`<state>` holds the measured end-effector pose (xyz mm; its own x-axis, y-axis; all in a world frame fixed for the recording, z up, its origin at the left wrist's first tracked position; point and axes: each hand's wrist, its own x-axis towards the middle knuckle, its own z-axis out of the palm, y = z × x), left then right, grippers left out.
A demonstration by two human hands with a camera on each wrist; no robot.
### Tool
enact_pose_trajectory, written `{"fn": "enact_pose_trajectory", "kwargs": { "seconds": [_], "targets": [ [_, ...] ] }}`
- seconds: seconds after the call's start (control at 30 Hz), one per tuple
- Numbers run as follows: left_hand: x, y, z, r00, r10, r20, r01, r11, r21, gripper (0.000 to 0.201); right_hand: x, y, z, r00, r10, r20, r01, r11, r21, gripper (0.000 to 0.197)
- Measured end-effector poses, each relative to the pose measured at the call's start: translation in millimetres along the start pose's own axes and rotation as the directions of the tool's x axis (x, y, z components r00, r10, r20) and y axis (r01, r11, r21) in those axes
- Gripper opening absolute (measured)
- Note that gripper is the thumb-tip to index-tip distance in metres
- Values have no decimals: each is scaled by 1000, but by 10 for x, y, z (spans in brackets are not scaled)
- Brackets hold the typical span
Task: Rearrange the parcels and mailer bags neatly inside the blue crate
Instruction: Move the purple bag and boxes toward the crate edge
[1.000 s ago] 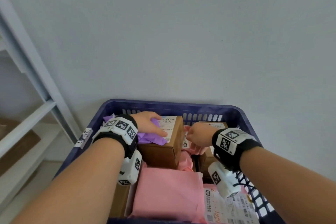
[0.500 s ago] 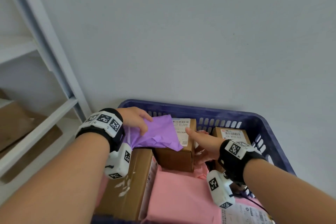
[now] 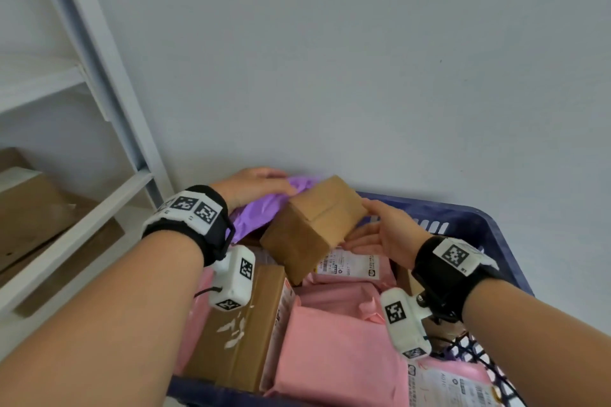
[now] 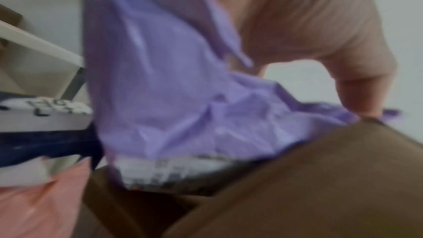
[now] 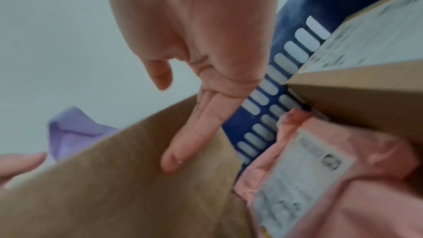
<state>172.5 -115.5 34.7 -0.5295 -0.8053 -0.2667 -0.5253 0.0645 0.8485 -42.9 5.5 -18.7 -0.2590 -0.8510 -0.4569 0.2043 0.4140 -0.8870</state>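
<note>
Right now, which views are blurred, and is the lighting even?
Head view: sharp and evenly lit, no glare, shelf edges bent by the wide lens. Left wrist: heavy motion blur smears the purple mailer bag, its label unreadable. Right wrist: softer blur, yet the right hand on the cardboard box and the blue crate slots stay recognisable.

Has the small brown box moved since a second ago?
Yes. The small brown box has been lifted and tilted; it now rises above the blue crate far rim, between the left hand and right hand.
</note>
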Motion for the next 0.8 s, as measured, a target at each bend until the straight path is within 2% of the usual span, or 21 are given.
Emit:
{"fn": "enact_pose_trajectory", "kwargs": {
  "seconds": [0.07,0.1,0.17,0.2,0.27,0.33,0.43,0.47,0.53,0.6,0.7,0.8],
  "targets": [
    [-36,145,59,998,41,-54,-46,994,-101,44,-49,-104,131,996,-22,84,20,999,31,42],
    [-31,205,76,994,74,-79,-77,996,-34,39,-68,-156,207,992,-37,122,33,999,36,38],
    [-9,300,118,985,148,-84,-130,974,185,53,-59,-228,309,978,-79,191,70,996,55,39],
    [-13,338,139,985,167,-48,-144,938,314,65,-54,-246,339,970,-95,225,84,995,58,42],
    [4,345,172,993,107,46,-115,837,534,93,-25,-228,340,962,-92,259,94,996,5,44],
    [17,295,204,998,28,54,-57,762,645,111,1,-199,304,977,-63,205,79,995,-68,42],
    [20,192,226,999,-31,-22,38,738,674,114,103,-55,113,998,-2,-69,-17,961,-277,41],
    [33,161,219,997,-50,-60,78,719,691,113,132,4,31,990,42,-133,-90,921,-380,40],
    [34,112,205,986,-74,-152,163,658,735,111,215,152,-132,976,84,-199,-190,773,-605,39],
    [37,61,198,977,-69,-202,201,615,762,111,319,306,-232,975,114,-189,-207,766,-608,41],
    [53,7,196,981,-56,-187,181,629,756,110,392,422,-222,973,153,-172,-225,791,-569,45],
    [79,-15,215,980,-54,-192,180,648,740,107,414,401,-215,937,200,-287,-332,765,-552,43]
  ]
}}
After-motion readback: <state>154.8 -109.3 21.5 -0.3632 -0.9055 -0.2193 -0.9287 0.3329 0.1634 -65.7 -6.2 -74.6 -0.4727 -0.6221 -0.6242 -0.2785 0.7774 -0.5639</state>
